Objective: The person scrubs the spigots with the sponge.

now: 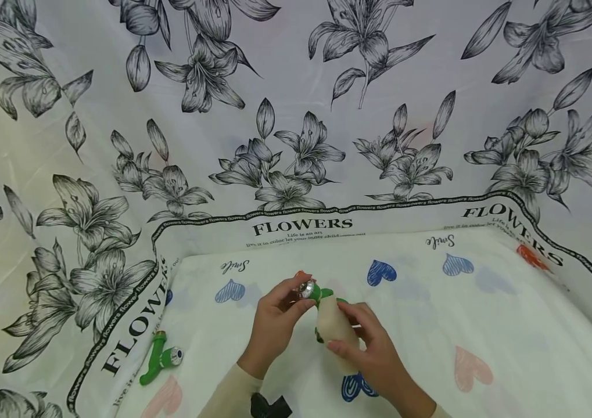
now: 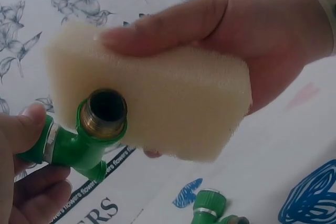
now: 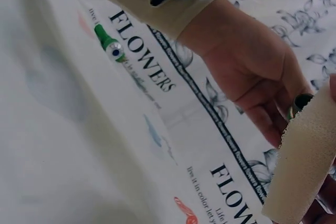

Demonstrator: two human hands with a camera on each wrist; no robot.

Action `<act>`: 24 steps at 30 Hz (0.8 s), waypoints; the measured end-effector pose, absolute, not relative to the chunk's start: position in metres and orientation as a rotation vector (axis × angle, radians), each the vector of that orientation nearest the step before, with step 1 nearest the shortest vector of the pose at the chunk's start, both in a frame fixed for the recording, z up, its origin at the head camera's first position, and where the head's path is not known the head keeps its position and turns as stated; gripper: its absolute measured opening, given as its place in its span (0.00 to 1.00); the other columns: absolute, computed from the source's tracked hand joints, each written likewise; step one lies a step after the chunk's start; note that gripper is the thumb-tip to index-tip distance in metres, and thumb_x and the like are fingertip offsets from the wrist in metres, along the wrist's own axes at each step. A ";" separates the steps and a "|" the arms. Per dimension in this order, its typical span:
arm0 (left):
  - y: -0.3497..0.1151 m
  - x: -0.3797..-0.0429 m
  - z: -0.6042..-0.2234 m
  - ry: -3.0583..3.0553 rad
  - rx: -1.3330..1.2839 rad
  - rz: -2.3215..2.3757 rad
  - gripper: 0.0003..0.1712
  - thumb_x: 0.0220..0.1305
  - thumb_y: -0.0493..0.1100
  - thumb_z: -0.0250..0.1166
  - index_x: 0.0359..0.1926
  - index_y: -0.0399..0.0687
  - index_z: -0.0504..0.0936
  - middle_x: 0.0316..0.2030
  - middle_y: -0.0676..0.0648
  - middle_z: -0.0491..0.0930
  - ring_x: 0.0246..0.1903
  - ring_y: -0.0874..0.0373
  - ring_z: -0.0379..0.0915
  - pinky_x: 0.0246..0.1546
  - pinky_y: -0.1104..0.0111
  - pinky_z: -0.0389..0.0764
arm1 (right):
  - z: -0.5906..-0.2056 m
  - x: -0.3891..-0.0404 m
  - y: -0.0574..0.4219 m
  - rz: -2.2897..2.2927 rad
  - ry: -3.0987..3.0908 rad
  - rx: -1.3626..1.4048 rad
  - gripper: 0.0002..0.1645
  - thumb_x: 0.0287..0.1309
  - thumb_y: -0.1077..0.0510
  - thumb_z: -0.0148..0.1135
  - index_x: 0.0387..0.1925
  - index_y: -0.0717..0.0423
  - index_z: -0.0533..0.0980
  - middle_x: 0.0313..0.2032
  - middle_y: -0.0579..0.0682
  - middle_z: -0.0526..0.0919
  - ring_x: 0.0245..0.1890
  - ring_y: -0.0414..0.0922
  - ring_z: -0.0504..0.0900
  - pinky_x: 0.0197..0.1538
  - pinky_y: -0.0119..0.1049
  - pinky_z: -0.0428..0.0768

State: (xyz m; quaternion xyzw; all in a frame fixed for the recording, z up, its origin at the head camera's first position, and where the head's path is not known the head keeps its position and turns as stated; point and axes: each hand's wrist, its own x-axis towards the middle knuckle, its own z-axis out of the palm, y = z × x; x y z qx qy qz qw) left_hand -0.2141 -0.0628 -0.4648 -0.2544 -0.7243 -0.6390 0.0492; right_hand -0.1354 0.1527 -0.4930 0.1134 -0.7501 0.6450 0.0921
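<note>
My left hand [image 1: 275,319] grips a green tap [image 2: 79,145] by its round knob end, thumb on one side and fingers on the other. The tap's brass threaded opening shows in the left wrist view. My right hand [image 1: 374,348] holds a thick cream-coloured sponge [image 2: 152,98], thumb along one face and fingers behind, mostly hidden. In the left wrist view the sponge stands right behind the tap and overlaps it. Both hands are close together over the middle of the cloth.
Another green tap [image 1: 160,357] with a silver-ringed knob lies at the left side of the heart-printed cloth [image 1: 421,348]. Near the lower edge of the left wrist view a green tap [image 2: 210,203] shows partly. A flower-printed sheet [image 1: 296,87] rises behind and around the sides.
</note>
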 end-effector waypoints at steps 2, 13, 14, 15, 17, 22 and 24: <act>-0.061 -0.211 -0.464 -2.214 -0.773 -1.936 0.25 0.73 0.37 0.74 0.68 0.57 0.86 0.59 0.49 0.85 0.53 0.49 0.85 0.54 0.60 0.88 | -0.494 -0.134 0.152 1.908 -2.227 0.342 0.36 0.69 0.55 0.77 0.75 0.45 0.75 0.57 0.48 0.78 0.56 0.53 0.79 0.54 0.38 0.85; -0.059 -0.198 -0.460 -2.179 -0.882 -2.008 0.25 0.71 0.34 0.74 0.66 0.51 0.86 0.57 0.47 0.85 0.54 0.46 0.85 0.54 0.57 0.88 | -0.498 -0.142 0.162 1.824 -2.275 0.215 0.37 0.69 0.52 0.77 0.75 0.49 0.75 0.60 0.47 0.79 0.56 0.51 0.79 0.55 0.38 0.85; -0.058 -0.197 -0.460 -2.174 -0.896 -2.013 0.25 0.71 0.34 0.74 0.66 0.50 0.86 0.57 0.47 0.85 0.54 0.46 0.85 0.54 0.57 0.88 | -0.498 -0.143 0.163 1.811 -2.279 0.195 0.37 0.69 0.51 0.77 0.75 0.49 0.75 0.60 0.47 0.79 0.56 0.51 0.79 0.55 0.38 0.85; -0.058 -0.195 -0.459 -2.169 -0.907 -2.016 0.25 0.71 0.33 0.74 0.67 0.49 0.86 0.57 0.46 0.85 0.55 0.46 0.85 0.54 0.57 0.88 | -0.498 -0.145 0.164 1.799 -2.283 0.180 0.37 0.69 0.51 0.77 0.75 0.49 0.75 0.60 0.47 0.79 0.55 0.51 0.79 0.55 0.38 0.85; -0.058 -0.193 -0.458 -2.160 -0.919 -2.019 0.26 0.70 0.32 0.74 0.67 0.46 0.86 0.57 0.46 0.84 0.56 0.46 0.85 0.54 0.57 0.88 | -0.498 -0.146 0.166 1.795 -2.281 0.170 0.37 0.69 0.52 0.77 0.75 0.50 0.75 0.59 0.47 0.79 0.55 0.51 0.78 0.56 0.38 0.84; -0.059 -0.190 -0.456 -2.144 -0.929 -2.007 0.26 0.70 0.31 0.74 0.67 0.41 0.84 0.59 0.46 0.84 0.57 0.46 0.84 0.54 0.56 0.87 | -0.498 -0.148 0.166 1.808 -2.286 0.165 0.37 0.70 0.51 0.75 0.76 0.51 0.74 0.60 0.48 0.78 0.56 0.51 0.77 0.56 0.37 0.84; -0.059 -0.190 -0.457 -2.140 -0.932 -2.002 0.26 0.70 0.31 0.74 0.67 0.42 0.84 0.59 0.45 0.84 0.57 0.46 0.85 0.54 0.57 0.88 | -0.499 -0.148 0.166 1.814 -2.289 0.160 0.37 0.70 0.51 0.76 0.76 0.51 0.73 0.60 0.48 0.78 0.56 0.51 0.77 0.57 0.37 0.84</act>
